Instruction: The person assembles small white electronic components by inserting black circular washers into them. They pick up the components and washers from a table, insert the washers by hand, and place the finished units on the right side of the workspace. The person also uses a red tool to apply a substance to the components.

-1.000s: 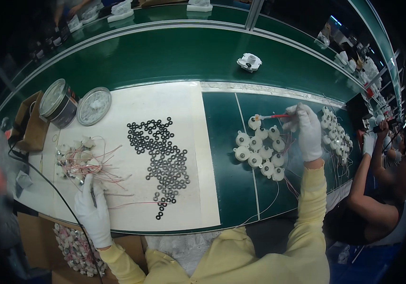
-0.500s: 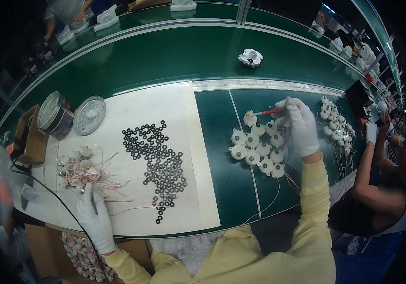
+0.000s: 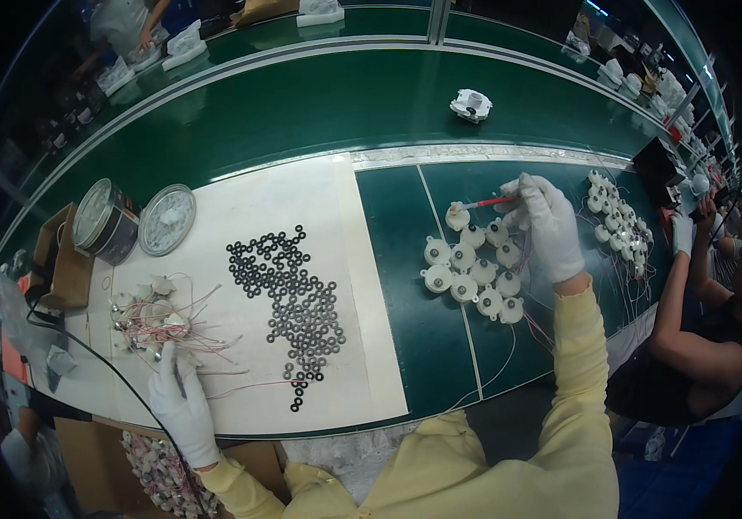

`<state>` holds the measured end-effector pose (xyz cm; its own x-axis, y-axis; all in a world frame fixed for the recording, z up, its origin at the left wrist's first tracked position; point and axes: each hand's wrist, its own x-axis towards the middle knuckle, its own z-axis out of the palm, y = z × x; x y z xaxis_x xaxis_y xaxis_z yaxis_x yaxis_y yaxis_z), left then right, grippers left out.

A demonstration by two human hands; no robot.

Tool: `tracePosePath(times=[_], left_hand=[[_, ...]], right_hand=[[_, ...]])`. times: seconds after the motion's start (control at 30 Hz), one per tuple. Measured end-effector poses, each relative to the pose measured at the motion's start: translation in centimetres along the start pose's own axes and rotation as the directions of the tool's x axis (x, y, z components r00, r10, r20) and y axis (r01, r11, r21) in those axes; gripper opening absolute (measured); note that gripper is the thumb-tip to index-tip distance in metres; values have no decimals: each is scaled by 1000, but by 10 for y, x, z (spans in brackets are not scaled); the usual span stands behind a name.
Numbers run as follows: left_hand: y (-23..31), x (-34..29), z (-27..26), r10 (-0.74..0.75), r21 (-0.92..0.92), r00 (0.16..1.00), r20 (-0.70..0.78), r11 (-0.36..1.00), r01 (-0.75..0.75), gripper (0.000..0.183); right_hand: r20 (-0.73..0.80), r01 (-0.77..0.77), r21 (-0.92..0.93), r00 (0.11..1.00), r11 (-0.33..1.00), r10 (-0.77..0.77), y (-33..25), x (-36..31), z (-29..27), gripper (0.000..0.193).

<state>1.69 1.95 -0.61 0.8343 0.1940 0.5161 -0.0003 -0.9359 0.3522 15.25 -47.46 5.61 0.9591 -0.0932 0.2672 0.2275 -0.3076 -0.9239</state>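
Observation:
My right hand [image 3: 548, 229], in a white glove, pinches a thin red-handled brush [image 3: 492, 201]. Its tip meets the top of a round cream-white motor [image 3: 456, 216] at the far end of a cluster. Several more such motors [image 3: 483, 272], with dark centres and trailing wires, sit close together on the green mat. On the left, my gloved left hand [image 3: 182, 402] has its fingers stretched toward a heap of small motors [image 3: 150, 320] with red and white wires. The fingertips reach the heap's near edge; whether they touch a motor is hard to see.
Many black rings [image 3: 301, 311] lie on the white sheet [image 3: 371, 363]. An open tin [image 3: 107, 221], its lid [image 3: 167, 219] and a cardboard box [image 3: 68, 259] stand far left. A white part [image 3: 471, 105] rests on the green conveyor [image 3: 319, 112]. Another person's arm [image 3: 678, 303] is at right.
The white part on the conveyor has shifted right. The brush tip remains at the same motor, and my left hand stays beside the heap. The whole view has shifted slightly.

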Motion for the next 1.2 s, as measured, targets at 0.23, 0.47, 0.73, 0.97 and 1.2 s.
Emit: tracePosePath(times=[0.23, 0.47, 0.73, 0.97, 1.2], left_hand=[[0, 0, 0, 7, -4, 1000, 4, 1000, -7, 44], [-1, 0, 0, 19, 3, 1000, -5, 1000, -19, 43], [2, 1, -1, 7, -16, 1000, -4, 1000, -7, 42], [0, 0, -1, 11, 3, 1000, -5, 1000, -11, 42], [1, 0, -2, 9, -9, 1000, -1, 1000, -9, 42]], right_hand=[[8, 11, -8, 1000, 1000, -11, 1, 1, 0, 38], [13, -42, -13, 999, 999, 43, -1, 0, -1, 39], [13, -76, -31, 997, 997, 77, -3, -1, -3, 40], [-25, -57, -3, 998, 998, 57, -4, -3, -1, 38], [-17, -59, -56, 998, 997, 58, -5, -3, -7, 37]])
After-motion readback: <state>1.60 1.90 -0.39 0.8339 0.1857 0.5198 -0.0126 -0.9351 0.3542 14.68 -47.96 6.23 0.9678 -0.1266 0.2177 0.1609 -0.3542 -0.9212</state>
